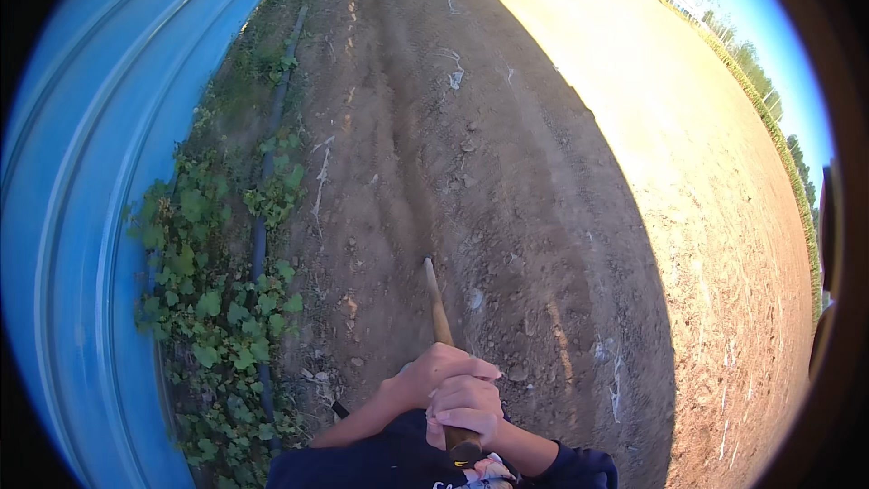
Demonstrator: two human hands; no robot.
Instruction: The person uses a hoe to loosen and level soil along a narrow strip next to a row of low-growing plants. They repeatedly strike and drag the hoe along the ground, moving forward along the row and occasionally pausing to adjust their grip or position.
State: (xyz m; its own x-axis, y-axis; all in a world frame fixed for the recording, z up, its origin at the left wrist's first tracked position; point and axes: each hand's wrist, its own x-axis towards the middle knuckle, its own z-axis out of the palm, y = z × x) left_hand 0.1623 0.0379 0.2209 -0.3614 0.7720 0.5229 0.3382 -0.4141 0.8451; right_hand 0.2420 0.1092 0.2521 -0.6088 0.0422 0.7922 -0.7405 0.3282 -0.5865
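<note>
Both of my hands are wrapped around a long wooden tool handle [440, 318] close to my body. My left hand [445, 365] grips it farther forward. Right behind it, my right hand [465, 401] clasps the handle near its thick butt end, against the front of my dark top. The handle slopes forward and down to the soil, and its far tip meets the near end of a shallow furrow [405, 183]. Whatever tool head is there is too small or too buried to make out.
A blue corrugated metal wall [88, 217] rises on the left. Leafy vines [217, 312] and a dark pipe [259, 244] run along its foot. Shreds of pale plastic film [455, 75] lie on the shaded soil. Sunlit ground [719, 217] stretches to the right.
</note>
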